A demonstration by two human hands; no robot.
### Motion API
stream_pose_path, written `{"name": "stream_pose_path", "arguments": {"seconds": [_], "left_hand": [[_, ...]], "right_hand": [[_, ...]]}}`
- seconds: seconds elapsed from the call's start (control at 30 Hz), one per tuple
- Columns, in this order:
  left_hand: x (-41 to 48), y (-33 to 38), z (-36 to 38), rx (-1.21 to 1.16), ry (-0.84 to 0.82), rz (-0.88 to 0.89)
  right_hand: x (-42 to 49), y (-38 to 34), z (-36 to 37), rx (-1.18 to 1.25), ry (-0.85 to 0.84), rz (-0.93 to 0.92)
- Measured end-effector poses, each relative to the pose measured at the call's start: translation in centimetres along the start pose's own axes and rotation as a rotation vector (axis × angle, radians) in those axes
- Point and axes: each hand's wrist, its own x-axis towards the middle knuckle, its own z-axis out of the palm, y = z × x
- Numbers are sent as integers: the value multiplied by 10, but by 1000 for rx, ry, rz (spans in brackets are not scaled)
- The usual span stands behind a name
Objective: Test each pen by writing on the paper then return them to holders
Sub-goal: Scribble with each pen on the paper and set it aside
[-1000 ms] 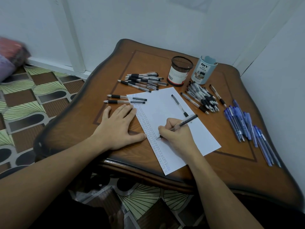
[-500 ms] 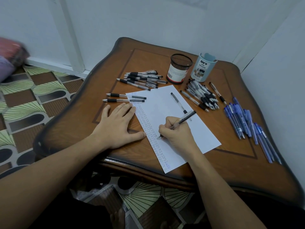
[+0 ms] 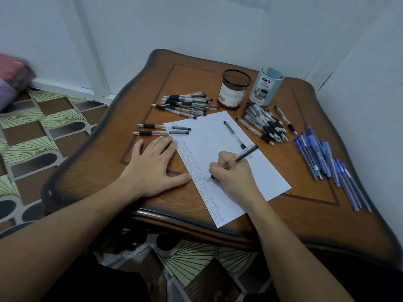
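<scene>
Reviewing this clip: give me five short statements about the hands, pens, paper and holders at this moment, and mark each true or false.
1. The right hand holds a pen with its tip on the paper. True.
2. The left hand is lifting a pen. False: it lies flat, palm down, at the paper's left edge.
3. The mesh holder and the DIY holder stand side by side at the table's far side. True.
4. The blue pens stand in the DIY holder. False: they lie on the table, right of the paper.
5. One loose pen lies on the paper. True.
</scene>
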Motion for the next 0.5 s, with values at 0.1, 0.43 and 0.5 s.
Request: {"name": "stream_pose_path", "arguments": {"seconds": [0.1, 0.43, 0.5], "left_hand": [[1, -1, 1, -3, 5, 0], [0, 0, 1, -11, 14, 3], [0, 0, 1, -13, 13, 1]], "right_hand": [[-1, -2, 0, -23, 4, -12], [-2, -4, 0, -45, -9, -27], [-1, -4, -2, -29, 15, -20]]}}
